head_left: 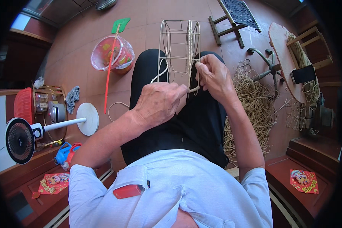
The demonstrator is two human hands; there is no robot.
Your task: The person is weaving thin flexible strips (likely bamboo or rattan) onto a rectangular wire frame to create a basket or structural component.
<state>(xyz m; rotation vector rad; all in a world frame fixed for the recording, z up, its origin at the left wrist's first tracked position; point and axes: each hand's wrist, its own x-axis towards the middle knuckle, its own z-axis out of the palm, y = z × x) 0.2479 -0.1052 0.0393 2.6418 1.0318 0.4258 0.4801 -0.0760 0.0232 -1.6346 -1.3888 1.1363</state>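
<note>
A tall wire frame (178, 58) with thin rectangular rims stands between my knees. Pale twisted cord (190, 40) runs along one of its uprights and is wound round part of the near lower rim. My left hand (157, 102) is closed at the near corner, thumb and forefinger pinched on the cord; a loose length of it curves up beyond the knuckles. At the frame's right side my right hand (215, 76) pinches the cord by the upright, where a small loop hangs below. My fingers partly hide the cord in both grips.
A large tangled heap of cord (249, 110) lies on the floor at my right. Behind it are a wheeled chair base (271, 67) and a round board (283, 57) bearing a phone (304, 74). At left stand a lined bucket (121, 57), a red-handled fly swatter (111, 64) and a fan (21, 140).
</note>
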